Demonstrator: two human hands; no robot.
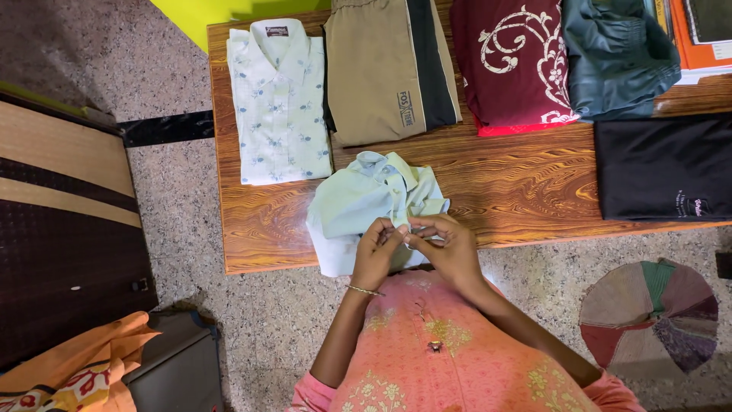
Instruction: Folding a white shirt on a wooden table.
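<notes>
Obs.: both hands meet at the near edge of the wooden table [252, 229], over a pale green shirt [358, 202]. Left hand [375, 250] and right hand [450, 248] are each pinched on the shirt's front hem or placket; fingertips almost touch, so the grip is one spot, shared. Whether a button sits between them is too small to tell.

Relation: the shirt lies straight ahead of the grip, away from the body, collar at the far end. Long axis runs from grip to collar, tilted slightly right. A loose portion hangs off the table edge to the left of the grip and below it. Neither hand is nearer; both are on the cloth.

Labels, by place from the grip:
- far left: folded floral shirt [278, 107], small dark rectangular neck label at its collar.
- straight ahead, far: khaki trousers [381, 72], dark side band, small printed mark near the hem.
- far right: maroon garment [515, 65], cream scroll pattern.
- right: black folded cloth [659, 168], small pale mark at its near corner.
</notes>
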